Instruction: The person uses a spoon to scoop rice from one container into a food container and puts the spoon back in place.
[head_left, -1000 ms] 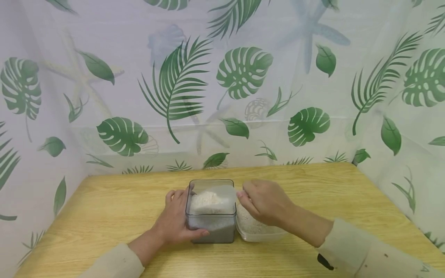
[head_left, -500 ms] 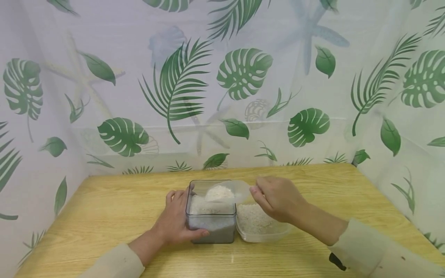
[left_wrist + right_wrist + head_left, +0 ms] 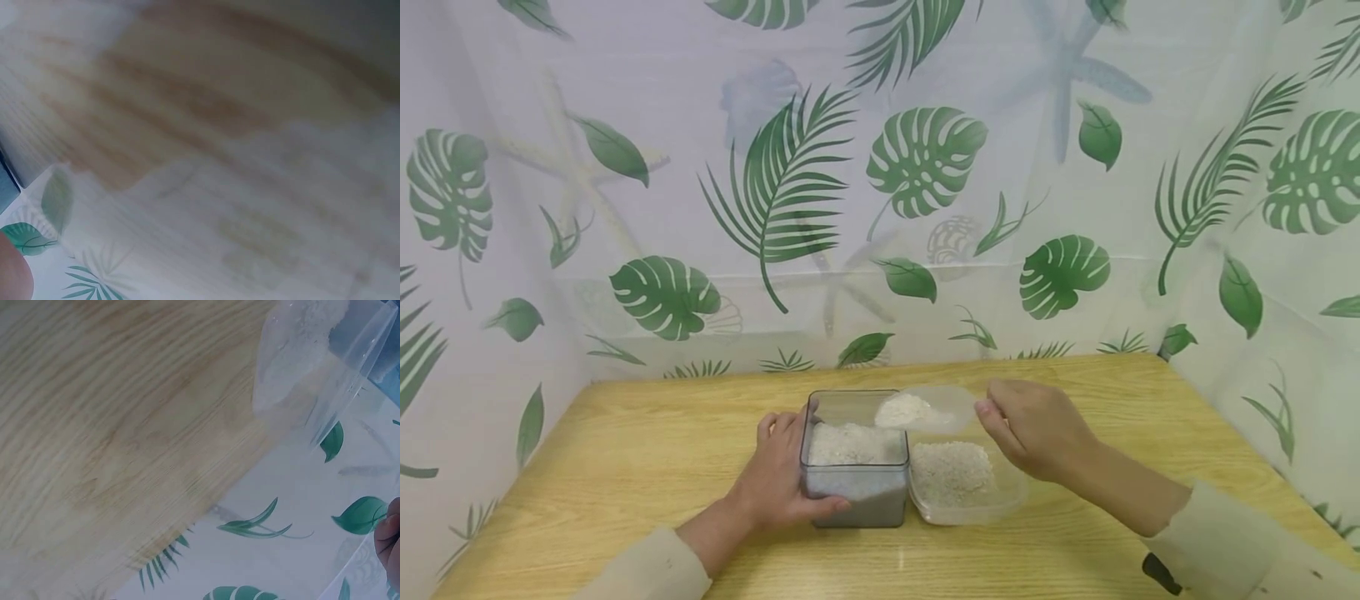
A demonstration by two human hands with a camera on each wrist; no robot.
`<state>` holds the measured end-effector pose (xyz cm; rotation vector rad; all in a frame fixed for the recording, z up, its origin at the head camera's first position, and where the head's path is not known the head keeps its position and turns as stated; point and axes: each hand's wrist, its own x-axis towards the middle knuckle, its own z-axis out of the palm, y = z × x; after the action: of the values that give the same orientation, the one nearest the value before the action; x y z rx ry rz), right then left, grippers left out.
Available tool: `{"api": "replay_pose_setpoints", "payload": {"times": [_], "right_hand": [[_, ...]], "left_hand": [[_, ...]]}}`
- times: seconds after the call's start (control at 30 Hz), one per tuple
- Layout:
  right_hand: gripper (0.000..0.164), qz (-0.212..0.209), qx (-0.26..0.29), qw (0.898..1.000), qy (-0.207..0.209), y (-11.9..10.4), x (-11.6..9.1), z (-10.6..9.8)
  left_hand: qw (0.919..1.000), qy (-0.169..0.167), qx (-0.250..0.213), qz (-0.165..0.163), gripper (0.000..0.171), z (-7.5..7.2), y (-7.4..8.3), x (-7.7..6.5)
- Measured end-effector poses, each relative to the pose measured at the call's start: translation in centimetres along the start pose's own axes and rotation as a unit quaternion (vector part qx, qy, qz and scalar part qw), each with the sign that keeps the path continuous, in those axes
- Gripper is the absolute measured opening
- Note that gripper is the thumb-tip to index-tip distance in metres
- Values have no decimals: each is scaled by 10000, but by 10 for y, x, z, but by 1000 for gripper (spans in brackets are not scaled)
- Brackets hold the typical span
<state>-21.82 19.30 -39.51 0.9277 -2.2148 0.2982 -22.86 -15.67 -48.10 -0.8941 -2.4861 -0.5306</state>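
In the head view my left hand [image 3: 778, 475] holds the left side of a smoky, see-through square container [image 3: 857, 500], its thumb along the front. Pale grains [image 3: 853, 443], like rice, lie inside. My right hand [image 3: 1037, 425] grips the end of a translucent scoop [image 3: 951, 408] with a white heap [image 3: 904, 410] in it. The scoop hangs level between the container's right rim and a shallow clear tub [image 3: 966, 512] of similar grains [image 3: 951, 471]. In the right wrist view the tub [image 3: 272, 375] shows from the side, with part of the right hand [image 3: 389, 544] at the edge.
The two vessels stand side by side on a wood-grain table [image 3: 685, 433]. A leaf-patterned curtain [image 3: 955, 317] rises behind the table and along both sides. The left wrist view is mostly blurred.
My right hand has drawn the loaded scoop rightward from over the square container toward the tub, uncovering more of both vessels' grains. The left hand keeps its place.
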Motion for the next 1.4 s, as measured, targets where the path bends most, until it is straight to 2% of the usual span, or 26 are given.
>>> {"api": "replay_pose_setpoints", "payload": {"times": [0.23, 0.43, 0.73, 1.07, 1.4], "right_hand": [[36, 217, 6, 9997, 53, 16, -17, -13], [35, 408, -32, 9991, 74, 29, -33, -23], [37, 654, -250, 9975, -137, 40, -59, -34], [33, 601, -110, 9978, -247, 50, -85, -37], [34, 531, 13, 9983, -225, 51, -97, -37]], "left_hand": [[10000, 39, 63, 47, 131, 1, 0, -1], [9998, 160, 24, 113, 130, 1, 1, 0], [10000, 46, 84, 18, 131, 2, 1, -1], [10000, 4, 67, -10, 131, 1, 1, 0], [10000, 39, 76, 32, 131, 0, 1, 0]]}}
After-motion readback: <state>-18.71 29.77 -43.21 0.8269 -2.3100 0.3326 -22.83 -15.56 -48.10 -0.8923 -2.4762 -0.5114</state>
